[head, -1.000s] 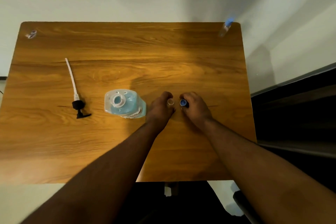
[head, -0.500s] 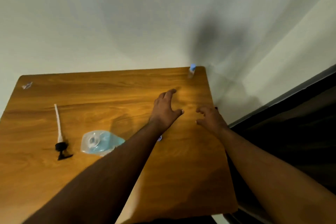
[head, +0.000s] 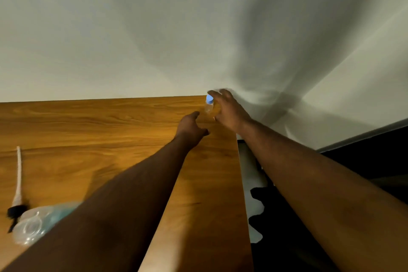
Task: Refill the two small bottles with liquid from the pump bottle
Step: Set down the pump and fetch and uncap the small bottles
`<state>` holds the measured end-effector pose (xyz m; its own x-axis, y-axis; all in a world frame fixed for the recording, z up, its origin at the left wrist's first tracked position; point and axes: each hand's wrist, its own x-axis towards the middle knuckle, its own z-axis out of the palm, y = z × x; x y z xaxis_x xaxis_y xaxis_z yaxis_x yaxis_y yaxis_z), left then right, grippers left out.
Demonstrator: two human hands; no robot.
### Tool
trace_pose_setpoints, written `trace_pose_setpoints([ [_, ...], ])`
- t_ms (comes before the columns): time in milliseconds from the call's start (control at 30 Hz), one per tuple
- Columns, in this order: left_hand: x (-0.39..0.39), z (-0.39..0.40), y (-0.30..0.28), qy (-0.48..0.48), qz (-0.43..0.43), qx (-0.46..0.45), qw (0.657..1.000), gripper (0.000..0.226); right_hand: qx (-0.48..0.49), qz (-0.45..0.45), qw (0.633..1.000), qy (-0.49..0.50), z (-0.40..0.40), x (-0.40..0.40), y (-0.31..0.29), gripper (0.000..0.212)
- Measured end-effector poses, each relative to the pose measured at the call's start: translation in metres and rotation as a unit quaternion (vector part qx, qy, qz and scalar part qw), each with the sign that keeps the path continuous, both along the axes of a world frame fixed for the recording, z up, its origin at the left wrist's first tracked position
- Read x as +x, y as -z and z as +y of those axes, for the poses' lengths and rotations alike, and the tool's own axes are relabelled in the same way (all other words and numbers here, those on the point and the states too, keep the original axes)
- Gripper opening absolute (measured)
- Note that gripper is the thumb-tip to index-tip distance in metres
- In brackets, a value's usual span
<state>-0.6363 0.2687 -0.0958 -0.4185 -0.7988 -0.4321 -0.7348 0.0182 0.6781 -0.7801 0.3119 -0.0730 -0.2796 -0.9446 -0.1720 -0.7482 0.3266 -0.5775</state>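
Right hand (head: pixel 227 109) wraps small bottle (head: pixel 209 106) at desk (head: pixel 110 130) 1 o'clock corner, grip unclear; left hand (head: pixel 191 128) loosely spread, empty; bottle likely light, tippy, best gripped mid-body.

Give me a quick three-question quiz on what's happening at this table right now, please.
1. True or false: the small bottle at the table's far right corner wears a blue cap.
2. Which hand is at that bottle? A) left hand B) right hand
3. Fill in: the pump head lies ___ the big bottle, not screwed in.

Key: 1 true. 2 B; whether it has closed on the bottle is unclear. 3 beside.
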Motion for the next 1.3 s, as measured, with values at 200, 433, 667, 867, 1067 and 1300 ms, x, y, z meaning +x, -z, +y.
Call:
trace_pose_setpoints([
  [200, 0.016, 0.011, 0.015, -0.019, -0.026, 0.048, 0.998, 0.085, 0.065, 0.083, 0.992, -0.073, -0.023, 0.002, 0.017, 0.049],
  [433, 0.048, 0.044, -0.022, 0.009, 0.103, -0.043, 0.994, 0.064, -0.015, 0.021, 0.998, -0.060, 0.025, 0.040, -0.022, 0.038],
  [667, 0.141, 0.102, -0.070, 0.041, 0.219, -0.091, 0.971, 0.034, -0.069, -0.025, 0.992, -0.107, 0.102, 0.130, -0.086, 0.008],
  [867, 0.226, 0.111, -0.091, 0.055, 0.287, -0.021, 0.956, 0.016, -0.126, 0.006, 0.955, -0.269, 0.122, 0.196, -0.126, 0.018],
  [1067, 0.296, 0.108, -0.088, 0.076, 0.306, 0.008, 0.949, 0.013, -0.066, -0.008, 0.963, -0.263, 0.138, 0.261, -0.140, 0.043],
  [1300, 0.334, 0.116, -0.083, 0.110, 0.239, -0.079, 0.962, 0.028, -0.017, 0.181, 0.967, -0.178, 0.141, 0.328, -0.141, 0.019],
])
